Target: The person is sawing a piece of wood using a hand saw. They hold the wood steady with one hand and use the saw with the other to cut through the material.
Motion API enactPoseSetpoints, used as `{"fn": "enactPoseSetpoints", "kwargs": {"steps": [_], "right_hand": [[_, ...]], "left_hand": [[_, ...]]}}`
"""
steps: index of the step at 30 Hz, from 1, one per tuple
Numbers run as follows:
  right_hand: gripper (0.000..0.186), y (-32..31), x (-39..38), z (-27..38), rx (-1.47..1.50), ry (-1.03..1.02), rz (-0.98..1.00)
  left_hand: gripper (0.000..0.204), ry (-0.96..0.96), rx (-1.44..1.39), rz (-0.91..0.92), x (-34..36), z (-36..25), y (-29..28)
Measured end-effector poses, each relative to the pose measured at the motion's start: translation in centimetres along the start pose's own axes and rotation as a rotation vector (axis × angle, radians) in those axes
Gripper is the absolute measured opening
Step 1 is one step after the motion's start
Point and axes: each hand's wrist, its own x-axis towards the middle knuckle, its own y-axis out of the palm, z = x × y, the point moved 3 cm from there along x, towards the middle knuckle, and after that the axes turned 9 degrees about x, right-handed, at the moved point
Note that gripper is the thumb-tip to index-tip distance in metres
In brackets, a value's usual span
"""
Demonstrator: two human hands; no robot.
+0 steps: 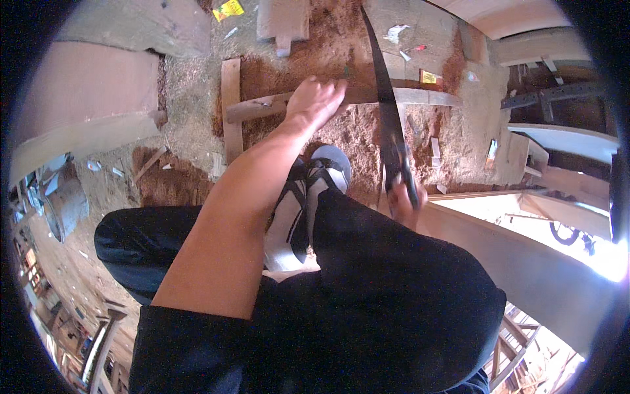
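Note:
A long wooden board (261,106) lies crosswise just above the ground, in front of my feet. My left hand (316,100) is closed over its far edge, the fingertips out of sight behind the wood. A handsaw (380,79) with a long dark blade points away from me and crosses the board to the right of that hand. My right hand (408,202) is closed round the saw's handle, near my right knee, and looks slightly blurred. Whether the teeth are inside a cut cannot be made out.
Under the board's left end is a short wooden piece (231,141). Sawdust, wood scraps and yellow packets (228,10) litter the ground. My sandalled foot (331,167) is close to the board. A large timber panel (85,98) is at left, a wooden frame (512,243) at right.

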Motion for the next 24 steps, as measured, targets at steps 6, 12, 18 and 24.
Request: {"fn": "enactPoseSetpoints", "kwargs": {"steps": [6,12,18,24], "right_hand": [[0.014,2.3,0.7,1.6,-0.096,0.005,0.063],[0.021,0.4,-1.6,2.0,-0.211,-0.029,0.076],[0.015,2.8,1.8,1.9,-0.404,-0.623,0.041],[0.018,-0.6,-0.5,2.2,-0.171,0.101,0.343]], "left_hand": [[0.042,-0.013,0.107,0.077,-0.2,0.2,1.6],[0.046,0.017,0.108,-0.177,0.0,0.1,-0.2],[0.042,0.008,0.105,0.088,-0.4,0.4,0.3],[0.042,0.0,0.06,0.031,0.2,-0.4,-0.3]]}}
